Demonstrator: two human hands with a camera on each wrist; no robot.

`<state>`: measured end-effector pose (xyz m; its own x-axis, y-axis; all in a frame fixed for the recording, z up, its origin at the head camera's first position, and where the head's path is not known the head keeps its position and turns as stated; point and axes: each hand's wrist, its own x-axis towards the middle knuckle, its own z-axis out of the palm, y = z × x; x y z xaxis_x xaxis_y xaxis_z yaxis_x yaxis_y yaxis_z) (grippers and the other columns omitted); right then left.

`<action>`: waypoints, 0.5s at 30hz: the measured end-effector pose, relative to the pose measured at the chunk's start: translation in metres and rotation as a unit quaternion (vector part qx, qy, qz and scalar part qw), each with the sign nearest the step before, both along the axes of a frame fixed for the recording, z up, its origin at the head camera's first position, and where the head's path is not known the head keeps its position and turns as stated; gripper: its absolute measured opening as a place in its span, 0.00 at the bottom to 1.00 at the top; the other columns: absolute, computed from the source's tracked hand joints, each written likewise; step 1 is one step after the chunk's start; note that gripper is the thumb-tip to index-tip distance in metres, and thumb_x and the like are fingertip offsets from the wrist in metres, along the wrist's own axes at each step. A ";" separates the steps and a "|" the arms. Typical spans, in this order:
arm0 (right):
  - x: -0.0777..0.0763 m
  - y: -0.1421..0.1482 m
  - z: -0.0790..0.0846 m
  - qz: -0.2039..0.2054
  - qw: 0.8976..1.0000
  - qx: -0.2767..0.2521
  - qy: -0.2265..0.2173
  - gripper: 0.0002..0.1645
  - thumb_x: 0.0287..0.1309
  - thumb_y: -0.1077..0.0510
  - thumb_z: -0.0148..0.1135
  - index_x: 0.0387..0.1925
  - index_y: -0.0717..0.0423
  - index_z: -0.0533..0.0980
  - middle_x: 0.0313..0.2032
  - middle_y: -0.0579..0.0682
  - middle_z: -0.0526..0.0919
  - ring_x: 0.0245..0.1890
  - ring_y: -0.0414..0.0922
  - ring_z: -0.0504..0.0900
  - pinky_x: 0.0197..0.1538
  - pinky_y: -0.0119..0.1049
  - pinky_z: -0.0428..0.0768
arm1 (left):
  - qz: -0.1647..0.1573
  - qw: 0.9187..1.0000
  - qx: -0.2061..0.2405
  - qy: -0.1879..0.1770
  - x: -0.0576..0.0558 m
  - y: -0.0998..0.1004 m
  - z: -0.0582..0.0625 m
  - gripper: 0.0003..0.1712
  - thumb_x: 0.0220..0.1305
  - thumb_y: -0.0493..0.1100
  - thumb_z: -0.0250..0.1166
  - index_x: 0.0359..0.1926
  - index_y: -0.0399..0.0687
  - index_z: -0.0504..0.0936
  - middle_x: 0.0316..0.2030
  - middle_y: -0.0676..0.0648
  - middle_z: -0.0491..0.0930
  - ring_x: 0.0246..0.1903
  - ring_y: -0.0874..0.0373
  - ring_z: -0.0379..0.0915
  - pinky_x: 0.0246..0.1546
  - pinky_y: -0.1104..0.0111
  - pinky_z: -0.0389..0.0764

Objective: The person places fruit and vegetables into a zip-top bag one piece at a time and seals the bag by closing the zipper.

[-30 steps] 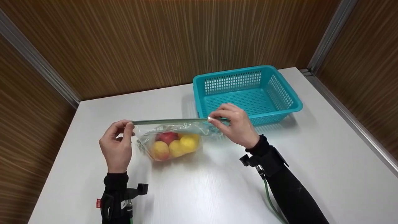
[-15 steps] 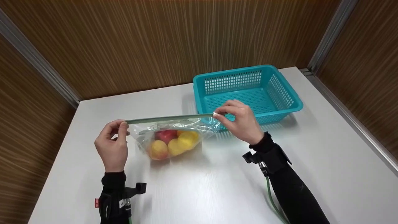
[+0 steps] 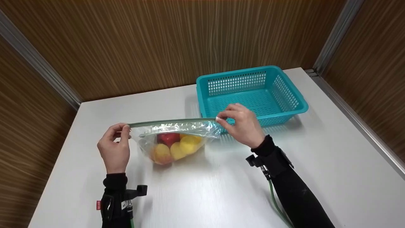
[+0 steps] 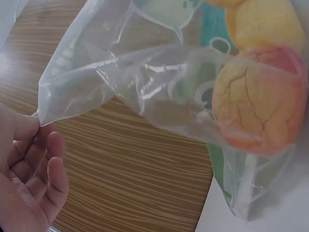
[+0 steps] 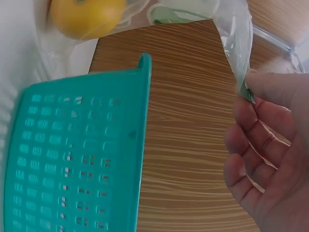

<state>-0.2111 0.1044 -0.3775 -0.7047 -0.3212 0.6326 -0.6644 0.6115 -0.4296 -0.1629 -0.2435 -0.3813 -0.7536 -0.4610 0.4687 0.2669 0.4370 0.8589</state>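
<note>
A clear zip bag (image 3: 177, 128) with a green strip along its top edge stands on the table, stretched between both hands. Inside it lie several fruits: a red one (image 3: 169, 138), yellow ones (image 3: 190, 144) and a yellow-red peach-like fruit (image 3: 162, 154). My left hand (image 3: 115, 148) pinches the left end of the strip between thumb and index finger; in the left wrist view the bag's corner (image 4: 46, 108) sits at the fingertips. At the right end, my right hand (image 3: 242, 125) pinches the other corner, its remaining fingers loosely curled in the right wrist view.
A turquoise perforated basket (image 3: 253, 117) stands at the back right, just behind the right hand. A brown wood-grain panel (image 3: 177, 47) rises at the table's rear, with further panels at both sides. The white table (image 3: 196, 196) extends in front of the bag.
Both hands have drawn slightly apart, pulling the strip straight. The bag's upper part has tilted so more clear film shows below the strip. The basket has stayed in place.
</note>
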 end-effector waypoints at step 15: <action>0.008 -0.002 -0.007 -0.039 0.979 0.196 -0.031 0.04 0.52 0.56 0.67 0.26 0.50 0.85 0.25 0.47 0.81 0.29 0.45 0.80 0.30 0.39 0.77 | -0.074 0.952 -0.108 -0.278 -0.006 -0.010 -0.016 0.12 0.65 0.46 0.61 0.42 0.43 0.84 0.36 0.41 0.85 0.26 0.60 0.79 0.27 0.73 0.71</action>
